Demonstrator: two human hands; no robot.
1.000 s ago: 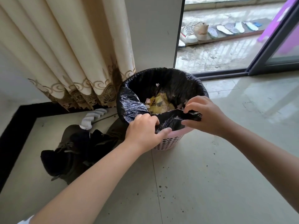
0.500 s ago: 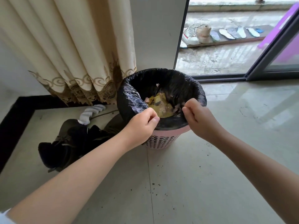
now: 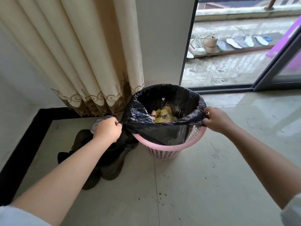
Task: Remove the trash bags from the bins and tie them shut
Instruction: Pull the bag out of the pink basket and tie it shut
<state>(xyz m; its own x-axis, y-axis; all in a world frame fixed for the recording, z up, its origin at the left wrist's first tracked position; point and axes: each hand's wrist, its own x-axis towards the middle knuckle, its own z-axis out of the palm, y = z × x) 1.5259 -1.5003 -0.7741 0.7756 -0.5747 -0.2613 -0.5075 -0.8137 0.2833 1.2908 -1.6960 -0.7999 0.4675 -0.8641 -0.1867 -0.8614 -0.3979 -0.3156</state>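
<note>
Head view. A pink perforated bin (image 3: 164, 150) stands on the tiled floor (image 3: 211, 185), just beside a curtain (image 3: 91, 62) and near a sliding door (image 3: 276, 62). A black bag (image 3: 156, 134) lines the bin. Its near edge is off the rim and stretched taut between the hands, while the far edge is folded over the back of the rim. The left hand (image 3: 107, 130) has its grip closed on a pinched corner of the bag at the bin's left side. The right hand (image 3: 215, 119) has its grip closed on the opposite corner at the right side. Yellowish scraps (image 3: 162, 115) lie inside the bag. Dark boots (image 3: 104, 160) rest on the floor to the left, touching the bin's base or nearly so.

Step in hand, as judged: freeing the bag from the rim, before lifting. The next move probably calls for peeling the far edge loose, then raising both corners together and evenly so the scraps stay inside, before knotting.
</note>
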